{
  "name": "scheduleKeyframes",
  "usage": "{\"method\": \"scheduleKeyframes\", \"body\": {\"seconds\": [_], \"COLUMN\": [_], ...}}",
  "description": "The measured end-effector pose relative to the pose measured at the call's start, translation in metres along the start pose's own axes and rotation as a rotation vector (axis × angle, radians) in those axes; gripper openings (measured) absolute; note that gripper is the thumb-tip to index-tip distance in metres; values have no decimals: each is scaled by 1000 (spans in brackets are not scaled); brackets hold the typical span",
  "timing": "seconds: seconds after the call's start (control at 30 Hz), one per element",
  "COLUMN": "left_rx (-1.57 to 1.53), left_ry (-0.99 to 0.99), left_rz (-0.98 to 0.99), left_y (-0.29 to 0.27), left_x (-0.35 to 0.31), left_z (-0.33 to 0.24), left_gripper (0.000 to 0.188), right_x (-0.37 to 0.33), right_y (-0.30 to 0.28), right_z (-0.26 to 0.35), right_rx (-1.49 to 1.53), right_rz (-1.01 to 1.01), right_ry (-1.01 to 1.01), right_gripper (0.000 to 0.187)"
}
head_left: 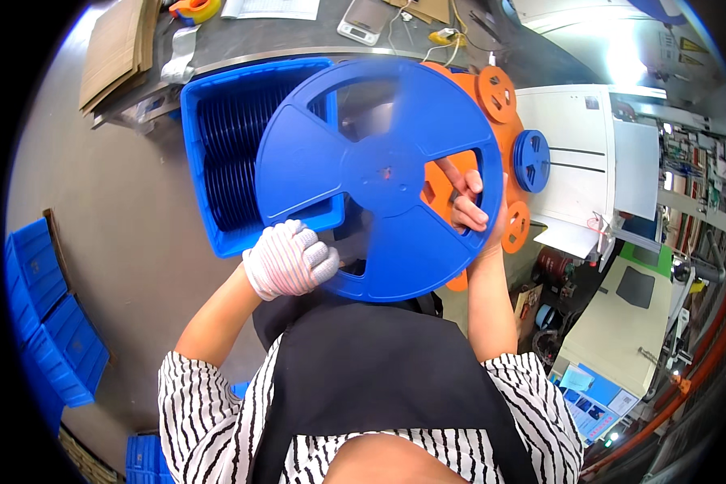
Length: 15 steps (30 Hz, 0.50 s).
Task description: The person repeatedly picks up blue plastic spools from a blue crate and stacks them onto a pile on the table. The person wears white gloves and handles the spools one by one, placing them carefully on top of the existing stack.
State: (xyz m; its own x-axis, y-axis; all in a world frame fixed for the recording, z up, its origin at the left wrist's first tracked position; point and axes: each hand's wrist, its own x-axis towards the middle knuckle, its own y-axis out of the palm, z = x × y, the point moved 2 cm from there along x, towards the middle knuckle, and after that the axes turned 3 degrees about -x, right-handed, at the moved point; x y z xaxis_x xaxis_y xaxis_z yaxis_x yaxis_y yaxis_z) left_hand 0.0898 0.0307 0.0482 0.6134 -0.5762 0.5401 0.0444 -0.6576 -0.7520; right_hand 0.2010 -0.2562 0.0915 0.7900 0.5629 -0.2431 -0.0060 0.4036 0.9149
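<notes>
A large blue plastic reel is held up in front of my body, with wide cutouts around its hub. My left hand, in a white striped knit glove, closes on the reel's lower left rim. On the right side, my bare right hand grips the rim, its fingers showing through a cutout. Behind the reel to the left is a blue crate holding many dark blue discs standing on edge in rows. The reel hides part of the crate.
Orange discs and a small stack of blue reels lie to the right, beside a white machine. A grey table at the back carries a scale, tape and cardboard. Blue crates stand at left.
</notes>
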Motion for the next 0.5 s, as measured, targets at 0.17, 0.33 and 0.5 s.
{"method": "scheduleKeyframes", "body": {"seconds": [0.17, 0.33, 0.5], "left_rx": [6, -1252, -2163], "left_ry": [-44, -954, -1094], "left_rz": [-10, -785, -1182], "left_y": [-2, 12, 29], "left_x": [-4, -23, -49], "left_z": [-7, -4, 11], "left_gripper": [13, 37, 55], "right_x": [1, -12, -39], "right_y": [3, -33, -84], "right_z": [-4, 10, 20], "right_rx": [-136, -169, -23], "right_rz": [-46, -221, -311], "right_ry": [-29, -123, -194], "right_gripper": [66, 79, 84]}}
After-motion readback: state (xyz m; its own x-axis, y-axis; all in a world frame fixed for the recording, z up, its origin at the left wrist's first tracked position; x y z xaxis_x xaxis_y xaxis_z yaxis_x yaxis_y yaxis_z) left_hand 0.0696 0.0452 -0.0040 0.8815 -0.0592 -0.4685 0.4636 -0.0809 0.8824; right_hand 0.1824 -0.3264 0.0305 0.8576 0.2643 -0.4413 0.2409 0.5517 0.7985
